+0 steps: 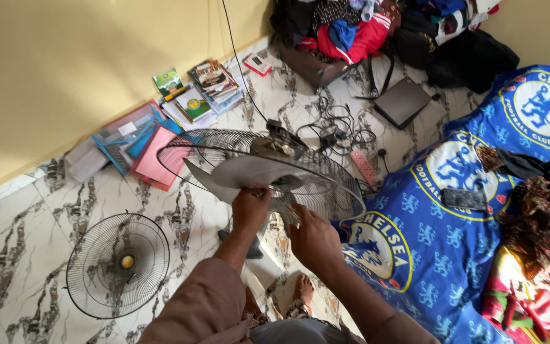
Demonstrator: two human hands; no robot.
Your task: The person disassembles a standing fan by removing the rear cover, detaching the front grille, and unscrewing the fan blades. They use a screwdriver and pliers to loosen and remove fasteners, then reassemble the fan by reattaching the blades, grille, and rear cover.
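Soft, even daylight, faint shadows on pale tiles, wide-angle bending at edges, mostly sharp.

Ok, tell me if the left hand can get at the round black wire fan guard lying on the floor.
Probably yes: the round black wire fan guard lies uncovered on the marble-patterned tile floor, below-left of the left hand.

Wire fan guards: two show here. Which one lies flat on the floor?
The detached round guard with the yellow centre, lower left; the other guard stays on the fan.

Loose brown sleeves, bare hands, one bare foot [303, 290] visible.
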